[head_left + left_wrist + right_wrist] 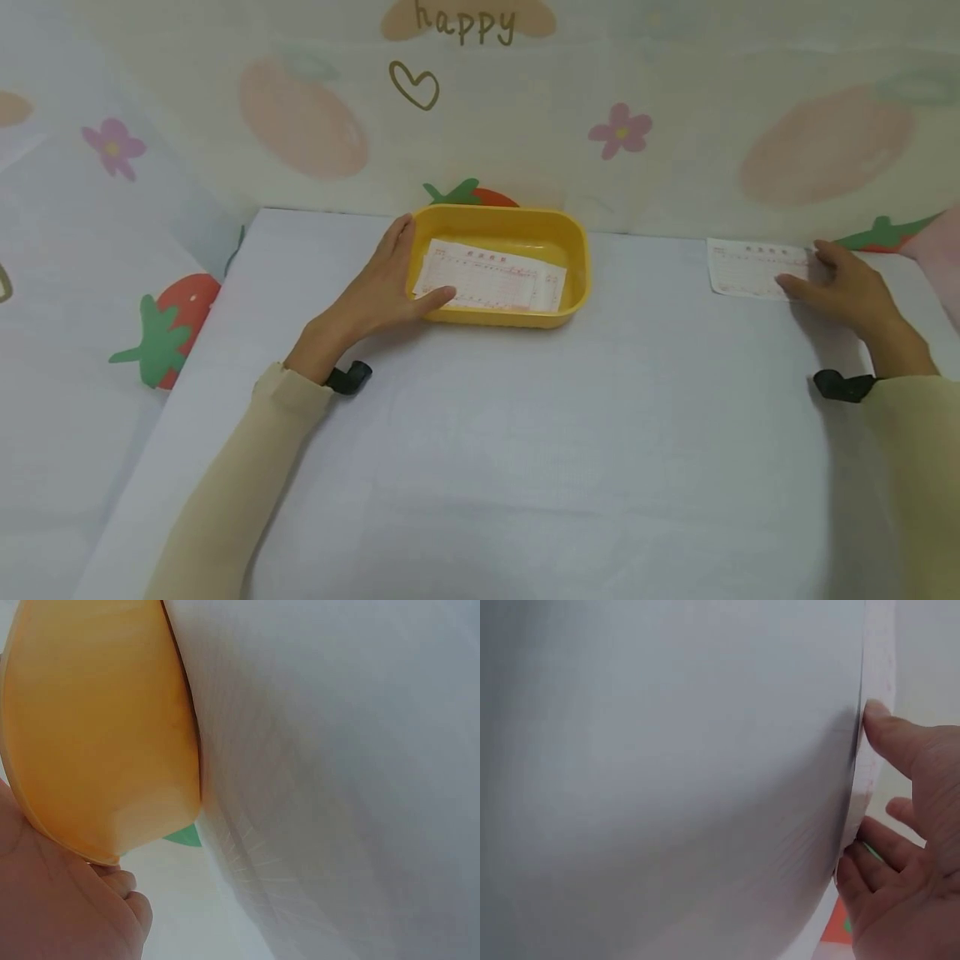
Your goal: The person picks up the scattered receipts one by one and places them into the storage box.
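Observation:
In the head view my left hand (363, 292) holds the left end of a yellow plastic tray (579, 287), its thumb over the near rim and its fingers along the left side. Printed paper slips (487, 279) lie overlapping inside the tray. Far to the right, my right hand (858, 292) holds the right end of another printed slip (746, 268), at the table's back edge. The right wrist view shows the thumb on that slip (879, 660) and the fingers at its end. The tray's outer wall (97, 720) fills much of the left wrist view.
A white-covered table (540, 450) spreads in front of me. Behind it hangs a cream cloth (525, 100) printed with fruit, flowers and writing. Black straps (350, 379) sit at both wrists.

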The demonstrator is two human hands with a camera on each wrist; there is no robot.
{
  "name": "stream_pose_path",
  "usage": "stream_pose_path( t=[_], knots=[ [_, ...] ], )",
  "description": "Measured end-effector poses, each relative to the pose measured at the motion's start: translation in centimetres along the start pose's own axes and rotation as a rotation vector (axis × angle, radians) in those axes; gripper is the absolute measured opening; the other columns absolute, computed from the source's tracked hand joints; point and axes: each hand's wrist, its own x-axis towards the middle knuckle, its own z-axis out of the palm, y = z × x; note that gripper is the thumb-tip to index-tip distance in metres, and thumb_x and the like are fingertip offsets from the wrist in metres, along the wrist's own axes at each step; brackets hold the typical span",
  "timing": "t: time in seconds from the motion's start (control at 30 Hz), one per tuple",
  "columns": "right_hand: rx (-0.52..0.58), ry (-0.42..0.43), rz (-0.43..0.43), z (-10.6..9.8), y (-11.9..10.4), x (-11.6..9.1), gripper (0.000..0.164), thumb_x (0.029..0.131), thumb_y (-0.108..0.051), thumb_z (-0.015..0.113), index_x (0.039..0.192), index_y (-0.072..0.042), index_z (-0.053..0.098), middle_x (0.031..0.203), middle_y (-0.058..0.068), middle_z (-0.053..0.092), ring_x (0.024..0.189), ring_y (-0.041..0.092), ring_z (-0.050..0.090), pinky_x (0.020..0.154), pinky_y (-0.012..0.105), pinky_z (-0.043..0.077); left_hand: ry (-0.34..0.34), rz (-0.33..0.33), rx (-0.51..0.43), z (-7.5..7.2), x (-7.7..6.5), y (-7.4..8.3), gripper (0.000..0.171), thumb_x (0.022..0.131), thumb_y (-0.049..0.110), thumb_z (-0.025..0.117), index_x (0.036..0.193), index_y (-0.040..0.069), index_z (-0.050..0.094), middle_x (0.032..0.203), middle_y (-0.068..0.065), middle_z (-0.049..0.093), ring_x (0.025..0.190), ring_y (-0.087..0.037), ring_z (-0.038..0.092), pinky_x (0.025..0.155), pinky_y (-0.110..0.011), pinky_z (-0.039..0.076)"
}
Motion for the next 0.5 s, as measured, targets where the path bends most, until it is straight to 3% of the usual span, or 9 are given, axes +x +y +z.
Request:
stream_pose_path(
  t=[0.13,0.27,0.37,0.5],
  knots=[
    [0.007,-0.002,-0.003,0.0,-0.3,-0.1,0.101,0.104,-0.057,0.054,0.167,0.004,0.003,0.169,0.039,0.012,0.155,0.063,0.012,0.123,0.078,0.016,0.004,-0.003,-0.001,0.0,0.0,-0.1,0.121,0.094,0.072,0.059,0.169,0.006,-0.009,0.180,-0.009,-0.011,0.168,-0.032,0.004,0.136,-0.053,0.017],
    [0.024,0.037,0.003,-0.1,-0.9,-0.5,0.097,0.105,-0.048,0.058,0.167,0.005,0.007,0.164,0.041,0.025,0.152,0.065,0.019,0.121,0.077,0.021,0.007,-0.006,-0.002,0.1,0.0,-0.1,0.121,0.094,0.072,0.059,0.169,0.006,-0.009,0.180,-0.009,-0.011,0.168,-0.032,0.005,0.136,-0.053,0.018],
    [0.039,0.090,0.043,-0.1,-1.5,-0.9,0.090,0.104,-0.039,0.063,0.165,0.007,0.016,0.156,0.043,0.038,0.147,0.064,0.030,0.118,0.074,0.029,0.009,-0.007,-0.006,0.1,0.0,-0.1,0.121,0.094,0.072,0.060,0.170,0.006,-0.008,0.180,-0.008,-0.011,0.168,-0.032,0.006,0.136,-0.052,0.018],
    [0.045,0.142,0.100,-0.2,-1.9,-1.3,0.077,0.102,-0.031,0.066,0.159,0.011,0.034,0.151,0.043,0.045,0.143,0.060,0.039,0.113,0.068,0.036,0.015,-0.006,-0.007,0.2,-0.1,-0.1,0.121,0.094,0.071,0.060,0.170,0.006,-0.007,0.180,-0.008,-0.010,0.168,-0.032,0.007,0.136,-0.052,0.019]
  ],
)
